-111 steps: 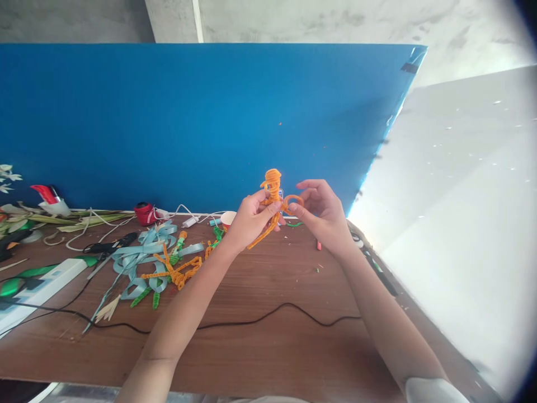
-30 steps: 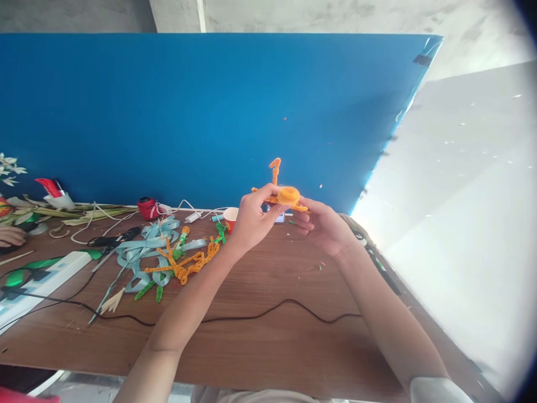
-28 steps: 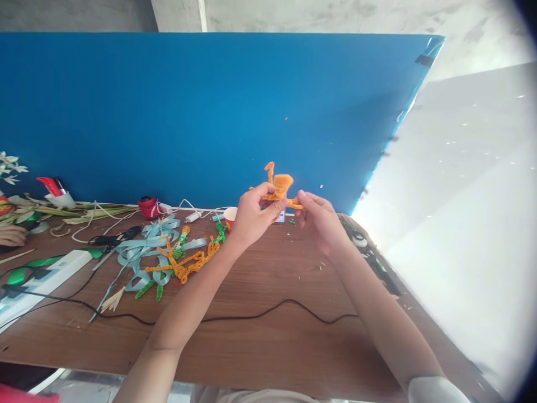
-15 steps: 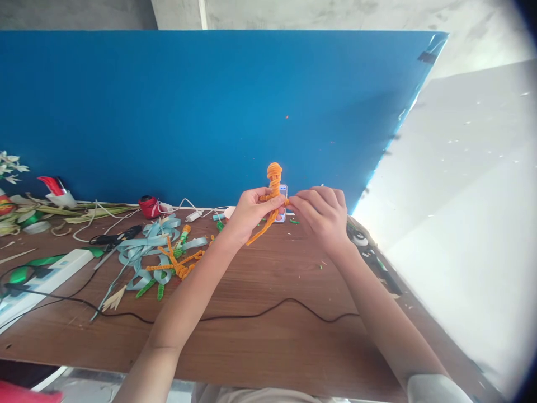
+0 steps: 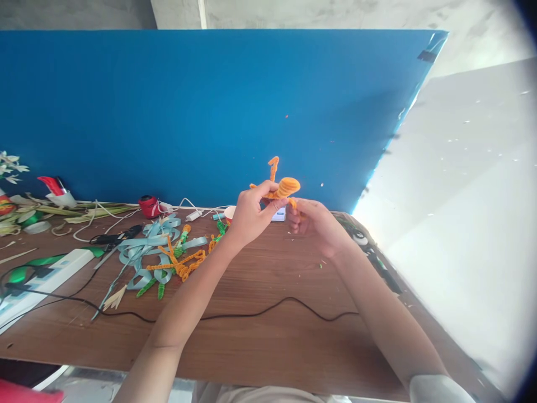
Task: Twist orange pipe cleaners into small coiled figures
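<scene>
Orange pipe-cleaner figure (image 5: 288,187) just tipped from upright; left hand (image 5: 254,212) pinches its middle, right hand (image 5: 318,223) curls round a strand (image 5: 292,204). Turning likely serves the winding.

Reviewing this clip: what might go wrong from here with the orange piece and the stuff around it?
The left hand holds the orange fuzzy piece while the right hand has its fingers on a thin limb; pulling too hard might bend it.
The left forearm crosses over the black cable in view and could snag it if lowered.
Blue ribbon lies among other orange shapes, so they might tangle.
</scene>
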Motion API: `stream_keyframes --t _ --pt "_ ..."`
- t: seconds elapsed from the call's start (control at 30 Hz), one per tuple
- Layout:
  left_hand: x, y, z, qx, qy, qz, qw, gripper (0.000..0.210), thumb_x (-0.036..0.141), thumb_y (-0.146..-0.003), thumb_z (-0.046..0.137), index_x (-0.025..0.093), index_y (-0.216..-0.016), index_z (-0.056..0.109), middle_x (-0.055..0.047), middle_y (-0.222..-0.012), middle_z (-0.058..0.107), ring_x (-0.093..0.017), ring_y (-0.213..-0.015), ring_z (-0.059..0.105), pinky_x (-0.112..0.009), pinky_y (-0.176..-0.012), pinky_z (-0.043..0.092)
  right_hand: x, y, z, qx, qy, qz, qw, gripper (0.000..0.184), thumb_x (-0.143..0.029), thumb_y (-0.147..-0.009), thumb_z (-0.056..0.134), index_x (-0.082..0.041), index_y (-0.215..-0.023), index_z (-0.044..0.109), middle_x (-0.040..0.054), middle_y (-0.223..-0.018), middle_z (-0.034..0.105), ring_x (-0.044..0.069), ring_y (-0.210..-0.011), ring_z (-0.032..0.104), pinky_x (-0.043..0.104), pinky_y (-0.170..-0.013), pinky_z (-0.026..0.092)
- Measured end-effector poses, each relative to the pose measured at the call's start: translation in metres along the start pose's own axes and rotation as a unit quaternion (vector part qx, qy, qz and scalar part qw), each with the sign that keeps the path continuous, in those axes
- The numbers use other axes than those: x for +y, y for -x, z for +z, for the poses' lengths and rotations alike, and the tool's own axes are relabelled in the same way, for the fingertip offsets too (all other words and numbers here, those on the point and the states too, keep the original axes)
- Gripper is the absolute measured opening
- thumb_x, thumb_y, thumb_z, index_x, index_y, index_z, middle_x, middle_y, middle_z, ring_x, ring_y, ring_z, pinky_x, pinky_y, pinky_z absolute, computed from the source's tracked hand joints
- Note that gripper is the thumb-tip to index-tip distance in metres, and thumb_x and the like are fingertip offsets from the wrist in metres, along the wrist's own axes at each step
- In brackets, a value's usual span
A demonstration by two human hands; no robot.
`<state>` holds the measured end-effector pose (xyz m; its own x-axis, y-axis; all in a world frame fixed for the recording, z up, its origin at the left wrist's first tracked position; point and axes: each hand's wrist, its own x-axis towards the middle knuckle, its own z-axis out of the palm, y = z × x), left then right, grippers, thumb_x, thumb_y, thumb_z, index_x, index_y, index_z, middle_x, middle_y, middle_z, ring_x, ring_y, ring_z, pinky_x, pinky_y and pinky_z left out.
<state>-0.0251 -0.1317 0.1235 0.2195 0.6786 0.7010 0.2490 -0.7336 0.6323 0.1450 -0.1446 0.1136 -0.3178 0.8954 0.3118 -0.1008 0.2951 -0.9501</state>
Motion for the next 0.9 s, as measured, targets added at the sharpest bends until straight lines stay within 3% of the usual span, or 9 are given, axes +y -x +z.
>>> stream_keyframes --t 0.07,0.17,0.3,0.4,0.47,0.53,0.63,0.77,0.9 --pt "-0.006 -0.001 0.002 0.007 0.079 -0.053 0.995 0.025 0.04 -0.085 0.069 0.017 -0.095 0.065 -0.004 -0.09 0.07 -0.016 -0.08 0.065 -0.025 -0.071 0.051 0.006 -0.001 -0.002 0.097 0.143 -0.122 0.977 0.028 -0.047 -0.093 0.057 -0.02 -0.084 0.056 0.0011 -0.075 0.057 0.014 -0.065 0.052 0.029 -0.061 0.043" --pt "-0.014 -0.004 0.003 -0.001 0.207 -0.14 0.968 0.031 0.04 -0.08 0.075 0.014 -0.093 0.064 -0.003 -0.08 0.068 -0.013 -0.069 0.065 -0.024 -0.064 0.053 0.01 -0.002 -0.008 0.173 0.411 -0.327 0.833 0.022 -0.04 -0.092 0.064 -0.022 -0.105 0.061 0.0065 -0.1 0.067 0.02 -0.087 0.059 0.034 -0.074 0.045" --pt "-0.016 -0.005 -0.001 -0.031 0.273 -0.213 0.938 0.034 0.037 -0.075 0.08 0.013 -0.096 0.067 -0.003 -0.079 0.068 -0.01 -0.063 0.062 -0.019 -0.055 0.05 0.006 0.001 -0.018 0.088 0.645 -0.459 0.605 0.023 -0.019 -0.094 0.06 -0.025 -0.117 0.061 0.0056 -0.113 0.071 0.021 -0.096 0.059 0.036 -0.075 0.04" --pt "-0.011 -0.004 -0.001 -0.042 0.281 -0.23 0.931 0.034 0.036 -0.074 0.081 0.013 -0.095 0.067 -0.002 -0.076 0.066 -0.008 -0.059 0.059 -0.018 -0.05 0.047 0.008 0.001 -0.022 0.07 0.677 -0.484 0.55 0.028 -0.01 -0.093 0.056 -0.025 -0.117 0.061 0.0036 -0.113 0.072 0.02 -0.093 0.059 0.035 -0.069 0.038" --pt "-0.008 -0.003 0.0 -0.047 0.283 -0.229 0.93 0.033 0.036 -0.074 0.081 0.013 -0.093 0.067 -0.001 -0.073 0.066 -0.008 -0.059 0.06 -0.017 -0.049 0.046 0.014 0.0 -0.022 0.1 0.663 -0.486 0.56 0.025 -0.011 -0.093 0.056 -0.025 -0.113 0.062 0.0036 -0.106 0.073 0.019 -0.086 0.06 0.034 -0.066 0.038" --pt "-0.007 -0.003 0.002 -0.05 0.277 -0.217 0.935 0.033 0.037 -0.076 0.08 0.013 -0.093 0.066 -0.002 -0.073 0.066 -0.009 -0.061 0.062 -0.018 -0.051 0.047 0.021 -0.001 -0.017 0.128 0.615 -0.472 0.618 0.021 -0.012 -0.094 0.054 -0.024 -0.108 0.064 0.0047 -0.099 0.073 0.018 -0.081 0.061 0.033 -0.066 0.041" --pt "-0.006 -0.002 0.003 -0.051 0.248 -0.183 0.95 0.033 0.039 -0.078 0.077 0.014 -0.095 0.064 -0.002 -0.078 0.067 -0.01 -0.067 0.064 -0.019 -0.058 0.052 0.022 -0.003 -0.01 0.175 0.451 -0.394 0.781 0.014 -0.017 -0.093 0.053 -0.022 -0.101 0.065 0.0061 -0.093 0.072 0.017 -0.078 0.064 0.031 -0.068 0.048" --pt "-0.005 -0.003 0.003 -0.069 0.204 -0.131 0.968 0.029 0.038 -0.08 0.076 0.015 -0.093 0.063 -0.002 -0.082 0.067 -0.011 -0.071 0.065 -0.021 -0.064 0.054 0.008 -0.004 -0.015 0.11 0.072 -0.101 0.986 0.021 -0.029 -0.083 0.067 -0.02 -0.102 0.062 0.0001 -0.071 0.064 0.011 -0.054 0.056 0.022 -0.046 0.042" --pt "0.001 -0.002 0.003 -0.108 0.231 -0.118 0.96 0.03 0.038 -0.079 0.077 0.015 -0.093 0.063 -0.002 -0.077 0.066 -0.01 -0.068 0.064 -0.021 -0.062 0.054 0.002 -0.008 -0.031 0.001 -0.136 0.059 0.989 0.039 -0.027 -0.071 0.076 -0.02 -0.107 0.062 -0.0089 -0.055 0.05 0.002 -0.039 0.034 0.014 -0.034 0.023"
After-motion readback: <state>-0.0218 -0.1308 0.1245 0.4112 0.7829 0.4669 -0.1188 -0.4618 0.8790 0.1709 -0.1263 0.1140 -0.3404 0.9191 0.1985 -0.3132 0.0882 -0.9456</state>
